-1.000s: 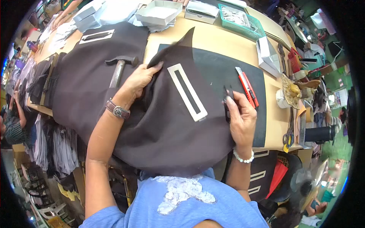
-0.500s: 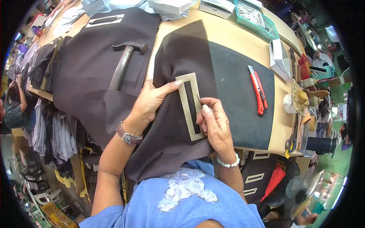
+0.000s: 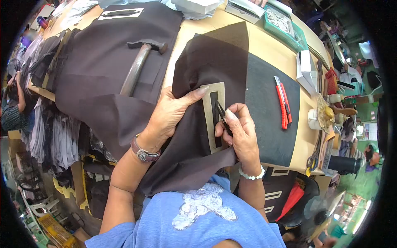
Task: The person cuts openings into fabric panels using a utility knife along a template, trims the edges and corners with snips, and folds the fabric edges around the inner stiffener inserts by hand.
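My left hand (image 3: 167, 113) pinches the dark brown fabric (image 3: 215, 53), its thumb lying on the upper left corner of a pale rectangular frame (image 3: 206, 108). Between the thumb and fingers of my right hand (image 3: 240, 130) is a small black pointed tool (image 3: 221, 110), perhaps snips or tweezers. Its tip is over the dark slot inside the frame. The fabric bunches below the frame and hangs over the table's front edge. To the left, a hammer (image 3: 138, 68) rests on more dark fabric (image 3: 103, 49).
A red utility knife (image 3: 283, 103) lies on the black mat (image 3: 269, 124). Behind are a green basket (image 3: 295, 38) and white boxes (image 3: 306, 68). Scissors (image 3: 312, 162) and a white pot (image 3: 313, 120) sit at the right edge. Someone's fingers (image 3: 259, 2) show at the far edge.
My left hand has moved from the fabric's edge to the pale frame. My right hand has brought the black tool from over the mat to the slot. The framed fabric has been drawn closer.
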